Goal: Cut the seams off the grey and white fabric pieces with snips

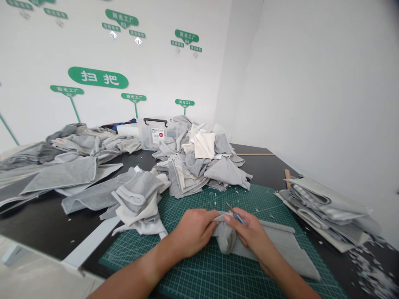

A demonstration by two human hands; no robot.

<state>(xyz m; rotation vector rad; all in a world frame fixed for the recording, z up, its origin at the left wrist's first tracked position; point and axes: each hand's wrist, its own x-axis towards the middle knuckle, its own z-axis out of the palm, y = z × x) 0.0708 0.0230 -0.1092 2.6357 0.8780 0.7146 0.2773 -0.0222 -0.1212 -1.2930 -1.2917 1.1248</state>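
Note:
A piece of grey cloth point(280, 245) lies partly on the green cutting mat point(199, 276), its near end lifted and bunched between my hands. My left hand point(195, 232) is closed, thumb and fingers pinching the edge of this cloth. Close beside it, my right hand point(249, 230) is closed around a small blue-handled tool point(238, 218) with a thin, pointed dark metal tip that sticks up to the left. The right thumb also presses on the cloth edge. Whether the tip is one blade or two, I cannot tell.
Piles of grey and cream cloths point(187, 166) cover the table's back and left point(71, 174). A clear plastic box point(145, 135) with a black handle stands behind. Folded cloths point(330, 207) are stacked at right, near small scraps point(370, 265). A white wall point(311, 83) rises beyond.

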